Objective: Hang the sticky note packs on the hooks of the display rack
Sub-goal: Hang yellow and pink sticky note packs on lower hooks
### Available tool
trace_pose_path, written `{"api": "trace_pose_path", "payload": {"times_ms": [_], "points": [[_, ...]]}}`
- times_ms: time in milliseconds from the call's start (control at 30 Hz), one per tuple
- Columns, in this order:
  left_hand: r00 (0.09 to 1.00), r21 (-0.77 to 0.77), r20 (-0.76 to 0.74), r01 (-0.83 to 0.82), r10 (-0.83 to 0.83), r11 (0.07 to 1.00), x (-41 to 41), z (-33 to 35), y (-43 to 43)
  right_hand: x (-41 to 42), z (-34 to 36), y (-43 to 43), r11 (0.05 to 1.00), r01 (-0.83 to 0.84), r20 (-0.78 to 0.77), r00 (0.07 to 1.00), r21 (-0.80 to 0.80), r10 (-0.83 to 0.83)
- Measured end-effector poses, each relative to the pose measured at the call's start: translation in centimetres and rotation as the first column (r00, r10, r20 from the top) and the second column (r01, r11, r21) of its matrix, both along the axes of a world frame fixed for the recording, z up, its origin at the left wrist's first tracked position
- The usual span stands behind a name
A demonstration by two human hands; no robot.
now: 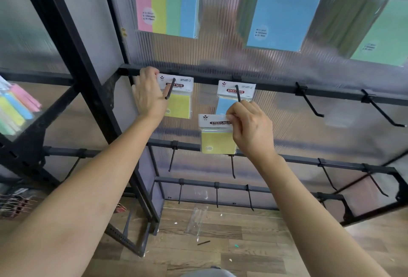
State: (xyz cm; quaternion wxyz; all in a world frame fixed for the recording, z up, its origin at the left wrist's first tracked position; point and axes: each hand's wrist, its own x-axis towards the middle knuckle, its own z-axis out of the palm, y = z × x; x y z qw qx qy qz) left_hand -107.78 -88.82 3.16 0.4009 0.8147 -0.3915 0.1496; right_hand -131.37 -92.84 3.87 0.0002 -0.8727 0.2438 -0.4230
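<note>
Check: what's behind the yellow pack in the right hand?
A blue pack on its hook, header and top showing. Its lower part is hidden by the yellow pack and right hand.

Ribbed translucent panels stand above a wood-plank floor where a clear plastic wrapper lies.

Head camera, close, facing rack (wide-angle, pitched down)

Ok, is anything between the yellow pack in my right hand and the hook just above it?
Nothing visible blocks it. The yellow pack hangs from your right hand just below the hook tip. A blue pack already hangs on that hook, back by the rail, leaving the tip bare.
</note>
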Motion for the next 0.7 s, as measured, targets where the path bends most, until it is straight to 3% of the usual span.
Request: {"api": "trace_pose_path", "payload": {"times_ms": [167,333,533,700], "points": [[0.999,0.130,-0.037,0.030,-0.026,0.991,-2.7,-2.3,2.8,-0.8,-0.4,-0.1,0.999,0.019,0.007,1.000,0.030,-0.020],[0.971,0.250,0.059,0.211,-0.232,0.945,-5.7,-4.7,4.9,-2.0,-0.6,-0.3,0.998,0.051,0.023,0.998,0.049,-0.052],[0.889,0.250,0.234,0.337,-0.394,0.908,-8.3,-3.7,5.5,-3.2,-0.2,-0.5,0.991,0.117,0.037,0.992,0.060,-0.119],[0.856,0.247,0.303,0.354,-0.419,0.902,-8.9,-2.3,5.5,-2.8,0.9,-0.9,0.983,0.160,0.040,0.986,0.086,-0.164]]}}
